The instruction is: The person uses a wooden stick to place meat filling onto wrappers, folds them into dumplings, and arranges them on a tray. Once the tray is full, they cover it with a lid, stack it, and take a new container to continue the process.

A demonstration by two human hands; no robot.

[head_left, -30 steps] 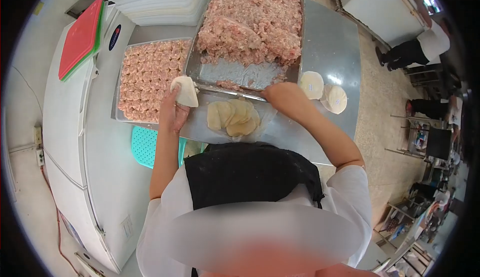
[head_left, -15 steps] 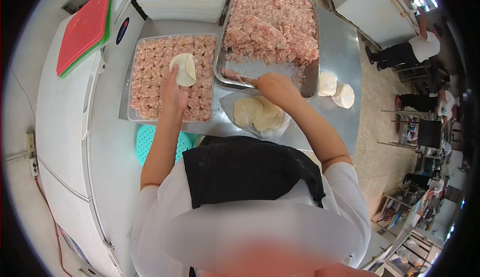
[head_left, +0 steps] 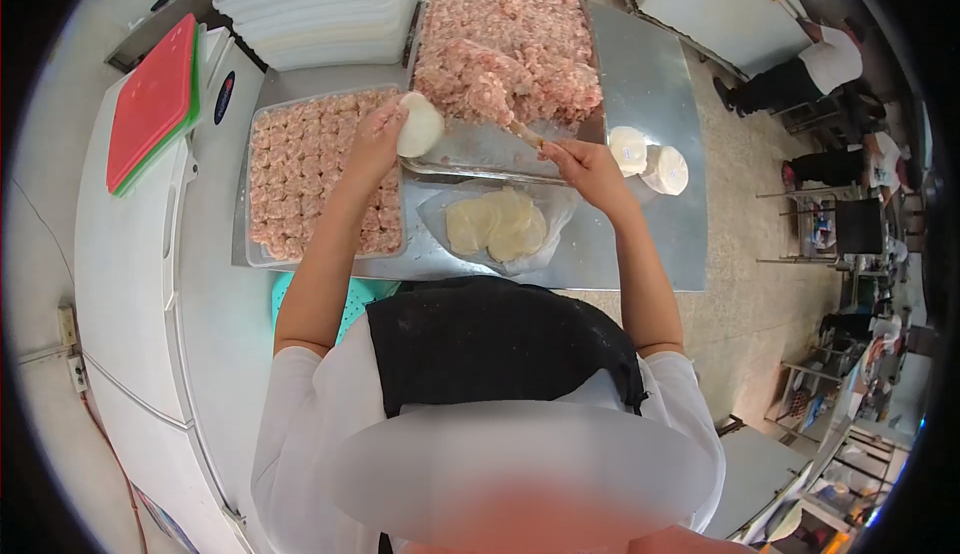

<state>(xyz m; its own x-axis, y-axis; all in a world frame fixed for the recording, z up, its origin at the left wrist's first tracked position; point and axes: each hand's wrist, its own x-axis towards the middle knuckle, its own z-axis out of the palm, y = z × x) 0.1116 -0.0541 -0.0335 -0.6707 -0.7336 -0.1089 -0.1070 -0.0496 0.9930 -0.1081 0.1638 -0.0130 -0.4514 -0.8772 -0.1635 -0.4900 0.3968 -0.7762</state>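
Observation:
My left hand [head_left: 375,142] holds a round pale wrapper [head_left: 420,125] at the left edge of the deep metal tray [head_left: 490,159]. In my right hand [head_left: 588,169] is the handle of a spatula [head_left: 524,134], whose far end touches the minced meat [head_left: 505,49] in that tray. Rows of filled dumplings [head_left: 305,174] fill the clear plastic tray on the left. Loose wrappers [head_left: 497,224] lie on a plastic bag in front of the metal tray.
Two wrapper stacks [head_left: 663,170] stand right of the metal tray. White plastic trays [head_left: 320,14] are piled at the back left. Red and green boards [head_left: 155,104] rest on the white freezer. Other people [head_left: 835,62] are at the far right.
My left hand has moved from above the dumplings toward the metal tray, carrying the wrapper. My right hand has shifted right, and the spatula's end now reaches the meat. The view has shifted slightly.

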